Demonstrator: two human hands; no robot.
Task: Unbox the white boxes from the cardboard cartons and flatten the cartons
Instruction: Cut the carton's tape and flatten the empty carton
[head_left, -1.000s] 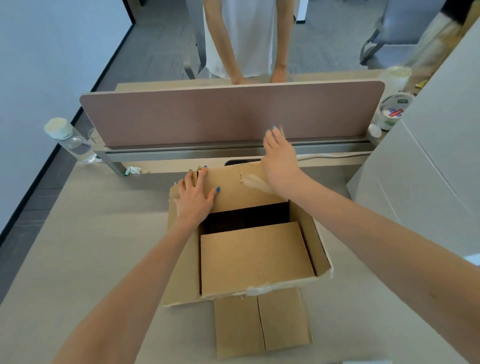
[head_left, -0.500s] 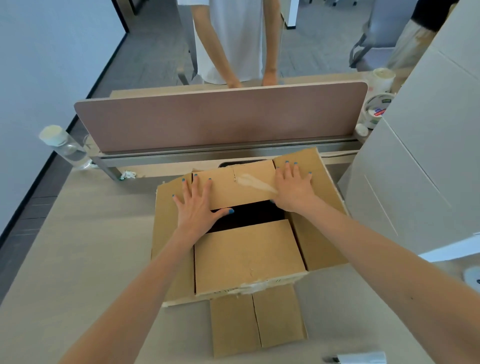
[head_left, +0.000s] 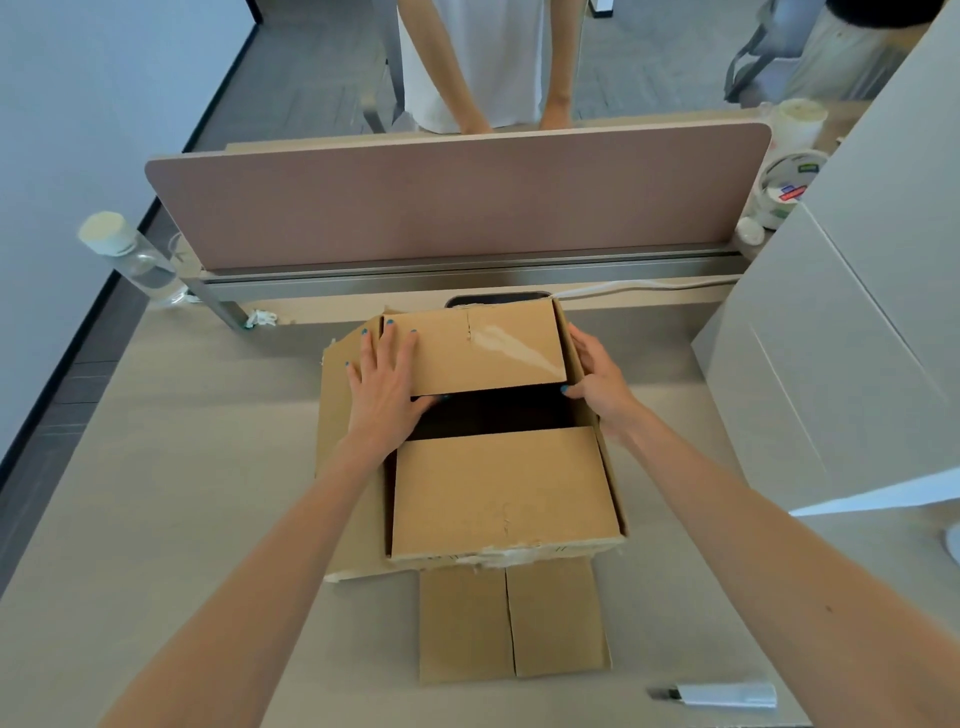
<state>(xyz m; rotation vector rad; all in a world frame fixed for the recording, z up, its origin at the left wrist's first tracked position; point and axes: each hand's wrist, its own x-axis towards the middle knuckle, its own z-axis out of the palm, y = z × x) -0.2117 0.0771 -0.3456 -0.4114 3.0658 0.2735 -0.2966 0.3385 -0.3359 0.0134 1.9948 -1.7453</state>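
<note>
The cardboard carton sits mid-frame on the desk. Its near flap is laid over the opening and its far flap is folded inward. The gap between them is too dark for me to tell whether anything is left inside. My hands are apart: my left hand lies flat with spread fingers across the far flap and the left panel, and my right hand grips the right wall, thumb hooked over its inner edge. If I press down while the bottom is still closed, I think the walls will crumple or tear instead of folding. That hooked thumb could be pinched between wall and flap. An uneven push could skid the carton up-frame into the partition or right against the tall pale box. The cutter at lower right lies near my forearm, so a careless sweep could knock it off the desk.
</note>
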